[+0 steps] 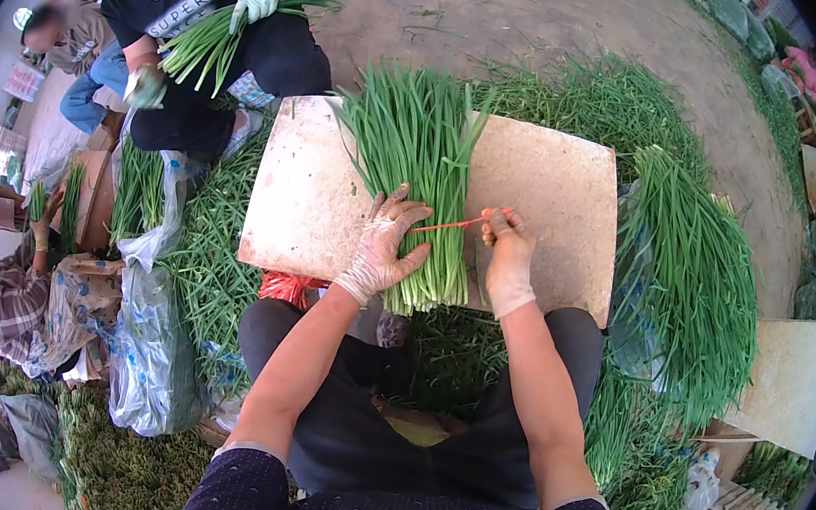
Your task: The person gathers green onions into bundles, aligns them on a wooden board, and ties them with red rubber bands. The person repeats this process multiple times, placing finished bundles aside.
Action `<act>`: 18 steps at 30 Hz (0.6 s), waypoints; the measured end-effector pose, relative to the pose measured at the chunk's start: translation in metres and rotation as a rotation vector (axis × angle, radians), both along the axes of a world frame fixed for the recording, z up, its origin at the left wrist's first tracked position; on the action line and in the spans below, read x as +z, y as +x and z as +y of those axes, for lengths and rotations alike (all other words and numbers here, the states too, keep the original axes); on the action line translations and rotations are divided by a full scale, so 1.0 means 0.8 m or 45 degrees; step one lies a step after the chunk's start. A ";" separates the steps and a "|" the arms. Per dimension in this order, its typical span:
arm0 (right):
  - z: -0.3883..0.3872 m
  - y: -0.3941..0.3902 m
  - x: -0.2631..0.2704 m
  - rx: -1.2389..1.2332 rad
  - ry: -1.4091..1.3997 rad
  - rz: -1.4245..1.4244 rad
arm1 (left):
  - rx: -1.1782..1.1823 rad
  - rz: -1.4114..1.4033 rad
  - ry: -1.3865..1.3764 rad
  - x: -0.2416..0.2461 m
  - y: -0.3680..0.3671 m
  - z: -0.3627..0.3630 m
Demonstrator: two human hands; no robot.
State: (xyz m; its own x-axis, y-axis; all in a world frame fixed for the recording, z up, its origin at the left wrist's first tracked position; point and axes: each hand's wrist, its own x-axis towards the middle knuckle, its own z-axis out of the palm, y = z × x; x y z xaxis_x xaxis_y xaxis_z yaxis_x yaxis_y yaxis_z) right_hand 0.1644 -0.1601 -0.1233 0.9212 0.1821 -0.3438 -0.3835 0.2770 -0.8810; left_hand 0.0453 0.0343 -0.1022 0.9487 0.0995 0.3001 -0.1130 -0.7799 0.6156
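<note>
A thick bunch of garlic chives lies across a pale board before me, its white cut ends hanging past the near edge. My left hand, in a thin translucent glove, presses on the bunch's left side with the fingers spread and the thumb over the stalks. An orange-red tie crosses the stalks and runs taut to my right hand. That gloved hand pinches the tie's end between thumb and fingers, just right of the bunch. Whether the tie passes beneath the bunch is hidden.
Loose greens cover the floor around the board. A big heap of chives stands at the right. At upper left a co-worker's gloved hand holds chives. A clear plastic bag and a red plastic bundle are to the left.
</note>
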 end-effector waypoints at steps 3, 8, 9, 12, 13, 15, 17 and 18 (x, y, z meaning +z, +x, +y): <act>-0.003 0.014 -0.010 0.274 -0.229 0.115 | 0.000 0.015 -0.015 -0.002 -0.002 0.000; -0.020 0.018 -0.012 0.283 -0.438 0.164 | 0.117 -0.139 0.040 0.006 -0.013 -0.001; -0.019 0.016 -0.011 0.372 -0.376 0.189 | 0.193 -0.192 -0.181 0.005 -0.014 -0.007; -0.007 0.004 -0.007 0.520 -0.302 0.191 | 0.444 -0.262 -0.679 0.004 -0.018 -0.016; 0.000 -0.002 -0.006 0.541 -0.315 0.122 | 0.498 -0.194 -0.744 0.004 -0.020 -0.016; 0.011 -0.011 -0.001 0.599 -0.280 -0.041 | 0.603 -0.054 -0.883 0.006 -0.026 -0.011; 0.019 -0.020 0.005 0.671 -0.198 -0.207 | 0.520 0.056 -1.032 0.010 -0.033 0.000; 0.023 -0.025 0.009 0.733 -0.123 -0.230 | 0.479 0.113 -1.107 0.012 -0.037 0.006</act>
